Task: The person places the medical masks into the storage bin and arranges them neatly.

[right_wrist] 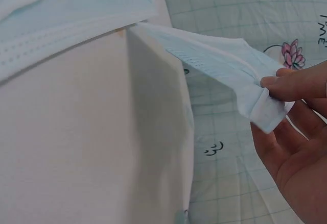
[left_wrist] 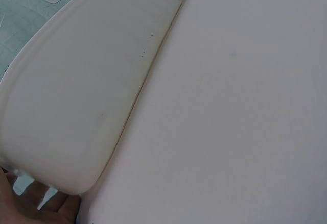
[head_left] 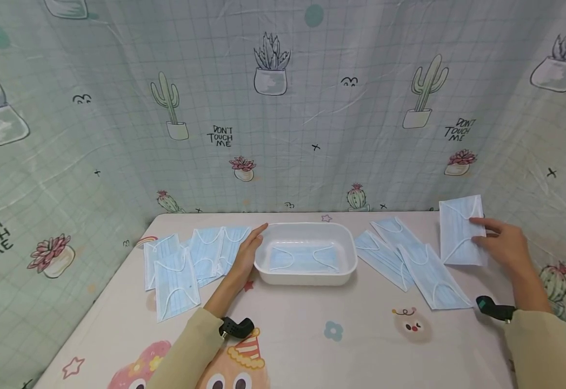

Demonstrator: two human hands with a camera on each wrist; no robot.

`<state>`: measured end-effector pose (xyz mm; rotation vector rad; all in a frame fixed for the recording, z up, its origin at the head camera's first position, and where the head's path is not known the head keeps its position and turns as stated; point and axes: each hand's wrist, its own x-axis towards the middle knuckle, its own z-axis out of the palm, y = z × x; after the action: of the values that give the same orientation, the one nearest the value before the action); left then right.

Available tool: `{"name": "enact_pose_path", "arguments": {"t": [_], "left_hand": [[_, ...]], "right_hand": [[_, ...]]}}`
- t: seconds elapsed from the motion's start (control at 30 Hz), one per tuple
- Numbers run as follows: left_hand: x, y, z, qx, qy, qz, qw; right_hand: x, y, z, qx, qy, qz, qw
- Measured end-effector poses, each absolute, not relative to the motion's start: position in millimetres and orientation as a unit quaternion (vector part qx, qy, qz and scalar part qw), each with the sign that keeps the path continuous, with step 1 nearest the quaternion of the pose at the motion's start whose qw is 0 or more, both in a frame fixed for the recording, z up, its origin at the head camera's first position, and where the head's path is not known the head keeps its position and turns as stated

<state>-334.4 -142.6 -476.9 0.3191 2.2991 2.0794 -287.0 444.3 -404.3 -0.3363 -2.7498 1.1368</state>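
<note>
At the right end of the table my right hand (head_left: 508, 246) pinches a light blue face mask (head_left: 460, 229) by its right edge. The mask stands raised on its short side, and the right wrist view shows its corner between thumb and fingers (right_wrist: 273, 83). My left hand (head_left: 246, 251) rests along the left end of a white plastic container (head_left: 307, 279), its fingers (left_wrist: 61, 206) touching the outer wall. Inside the container lies another mask (head_left: 304, 258), flat with its ear loops uppermost.
To the right of the container, several masks (head_left: 426, 265) lie fanned and overlapping. More masks (head_left: 178, 286) overlap on the left, beside my left forearm. A patterned cloth (head_left: 312, 119) hangs behind and at both sides of the table (head_left: 307, 346).
</note>
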Motion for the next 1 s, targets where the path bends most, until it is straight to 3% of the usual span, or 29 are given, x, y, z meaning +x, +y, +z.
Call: {"name": "enact_pose_path", "arguments": {"t": [0.5, 1.0], "left_hand": [[-334, -143, -477, 0.102, 0.738, 0.667, 0.010], [-334, -143, -477, 0.098, 0.736, 0.670, 0.010]], "right_hand": [[-281, 427, -375, -0.135, -0.907, 0.387, 0.096], [-281, 394, -361, -0.053, -0.913, 0.383, 0.129]]}}
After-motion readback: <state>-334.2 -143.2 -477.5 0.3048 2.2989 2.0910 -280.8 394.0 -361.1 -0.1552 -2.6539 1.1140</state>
